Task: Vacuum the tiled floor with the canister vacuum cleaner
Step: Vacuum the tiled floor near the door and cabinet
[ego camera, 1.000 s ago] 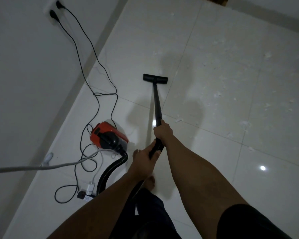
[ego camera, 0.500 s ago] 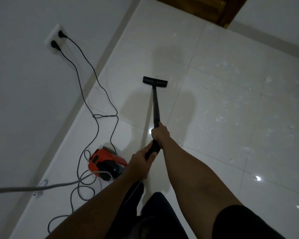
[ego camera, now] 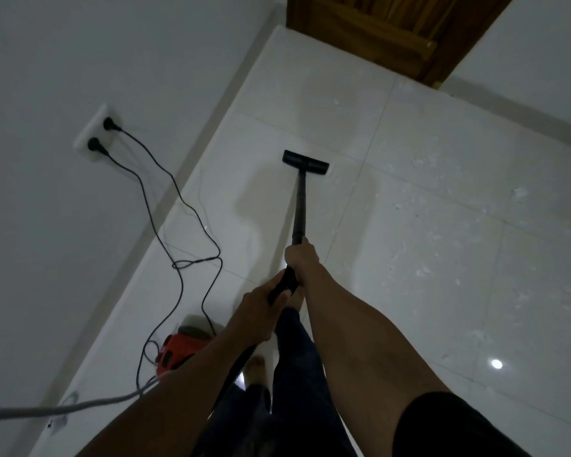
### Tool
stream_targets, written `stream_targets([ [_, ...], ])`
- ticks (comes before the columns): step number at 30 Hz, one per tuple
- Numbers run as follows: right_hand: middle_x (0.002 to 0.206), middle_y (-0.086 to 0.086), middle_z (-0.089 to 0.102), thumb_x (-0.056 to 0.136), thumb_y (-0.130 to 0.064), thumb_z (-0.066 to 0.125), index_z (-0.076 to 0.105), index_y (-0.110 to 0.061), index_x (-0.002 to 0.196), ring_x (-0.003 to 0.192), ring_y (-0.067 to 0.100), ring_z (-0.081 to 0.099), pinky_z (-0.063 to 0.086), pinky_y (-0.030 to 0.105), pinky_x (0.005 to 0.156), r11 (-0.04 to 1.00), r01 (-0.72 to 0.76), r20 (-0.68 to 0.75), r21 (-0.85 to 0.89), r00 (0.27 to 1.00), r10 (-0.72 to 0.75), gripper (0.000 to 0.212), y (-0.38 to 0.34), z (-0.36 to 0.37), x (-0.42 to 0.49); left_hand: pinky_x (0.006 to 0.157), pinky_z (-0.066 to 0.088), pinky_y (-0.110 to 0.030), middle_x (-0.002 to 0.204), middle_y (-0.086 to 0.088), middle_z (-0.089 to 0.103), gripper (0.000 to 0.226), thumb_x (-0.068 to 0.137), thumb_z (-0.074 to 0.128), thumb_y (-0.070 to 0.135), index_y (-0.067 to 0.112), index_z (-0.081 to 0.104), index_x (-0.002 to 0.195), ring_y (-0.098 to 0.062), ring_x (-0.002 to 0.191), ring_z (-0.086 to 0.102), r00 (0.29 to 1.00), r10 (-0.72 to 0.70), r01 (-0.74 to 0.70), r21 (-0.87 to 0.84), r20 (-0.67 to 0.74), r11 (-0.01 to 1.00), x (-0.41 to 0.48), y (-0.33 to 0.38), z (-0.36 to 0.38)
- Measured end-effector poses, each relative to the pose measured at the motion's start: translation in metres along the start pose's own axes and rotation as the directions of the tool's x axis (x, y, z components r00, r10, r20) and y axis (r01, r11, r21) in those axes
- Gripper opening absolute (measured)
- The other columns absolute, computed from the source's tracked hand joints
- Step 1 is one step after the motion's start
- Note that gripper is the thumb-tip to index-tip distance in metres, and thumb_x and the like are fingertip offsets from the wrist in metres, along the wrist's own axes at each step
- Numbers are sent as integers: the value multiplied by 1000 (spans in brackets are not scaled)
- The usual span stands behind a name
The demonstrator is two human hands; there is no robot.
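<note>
Vacuum wand [ego camera: 300,206]: black, slanting from both hands down to its floor head [ego camera: 305,163], which lies flat on the tiled floor [ego camera: 442,258].
Right hand [ego camera: 302,258]: foremost, fingers curled tight round the wand.
Left hand [ego camera: 257,311]: just behind, fingers wrapped round the handle end.
Canister [ego camera: 178,351]: red, on the floor near the left wall, partly hidden by the left forearm.
Flecks [ego camera: 422,163]: white, scattered right of the floor head.

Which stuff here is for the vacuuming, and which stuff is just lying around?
For the job: black wand, gripped by left hand and right hand; floor nozzle; red canister; white crumbs on the tiled floor.
Just around: wooden door; grey cable; wall socket with two black cords, though one may power the vacuum.
</note>
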State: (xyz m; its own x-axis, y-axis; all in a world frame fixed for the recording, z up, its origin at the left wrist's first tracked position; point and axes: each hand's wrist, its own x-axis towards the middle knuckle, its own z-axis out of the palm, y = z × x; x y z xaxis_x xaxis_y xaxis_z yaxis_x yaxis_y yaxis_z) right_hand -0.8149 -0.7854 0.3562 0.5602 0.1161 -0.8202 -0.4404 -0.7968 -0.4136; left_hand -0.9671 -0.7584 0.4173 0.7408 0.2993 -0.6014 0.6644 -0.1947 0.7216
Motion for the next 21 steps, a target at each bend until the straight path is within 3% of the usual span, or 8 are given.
stream_targets([
  [3,132,12,54,97,-10,45,20,-18,158,76,17,52,40,26,52,998,-23,13,59,1000,23,67,-32,-20,27,47,42,-10,104,-15,71,48,104,45,38,41,32,150,6,42,53,1000,7,-7,11,-29,1000,38,27,-14],
  [6,131,12,54,96,-10,44,19,-21,158,71,14,48,39,26,51,994,-42,17,103,999,41,68,-64,-43,52,42,42,-11,81,0,68,47,103,46,39,42,33,149,4,39,54,999,11,-11,8,-33,1000,74,58,-25],
  [10,134,13,53,95,-9,43,16,-22,159,79,18,51,39,26,51,993,-31,23,117,999,28,71,-107,-77,86,43,41,-11,88,-4,70,48,104,45,38,40,31,150,5,39,52,1000,-3,4,7,-30,1000,126,95,-36],
  [14,135,13,53,96,-12,44,18,-20,159,81,19,50,37,26,49,997,-17,-1,80,1000,17,68,-150,-108,124,42,45,-18,63,13,55,49,104,45,38,41,30,150,0,38,51,999,-6,7,13,-31,1000,179,130,-46],
  [17,135,13,53,98,-14,43,18,-21,159,80,19,51,36,26,48,997,-25,-9,75,1000,26,67,-175,-122,143,43,46,-18,64,12,57,48,103,44,39,45,27,148,-3,40,55,999,-1,2,34,-41,999,207,146,-56],
  [19,135,12,53,98,-14,43,19,-21,159,71,15,48,36,26,47,996,-41,-22,83,999,43,66,-191,-130,156,49,51,-19,70,10,64,48,103,45,41,45,29,148,-12,52,64,999,1,1,48,-39,999,227,156,-62],
  [21,136,12,53,97,-13,43,20,-22,159,74,15,50,35,25,48,995,-45,-24,90,999,47,66,-207,-138,171,58,54,-21,82,10,70,48,103,45,41,42,32,149,-12,62,68,1000,-1,3,54,-29,999,249,165,-69],
])
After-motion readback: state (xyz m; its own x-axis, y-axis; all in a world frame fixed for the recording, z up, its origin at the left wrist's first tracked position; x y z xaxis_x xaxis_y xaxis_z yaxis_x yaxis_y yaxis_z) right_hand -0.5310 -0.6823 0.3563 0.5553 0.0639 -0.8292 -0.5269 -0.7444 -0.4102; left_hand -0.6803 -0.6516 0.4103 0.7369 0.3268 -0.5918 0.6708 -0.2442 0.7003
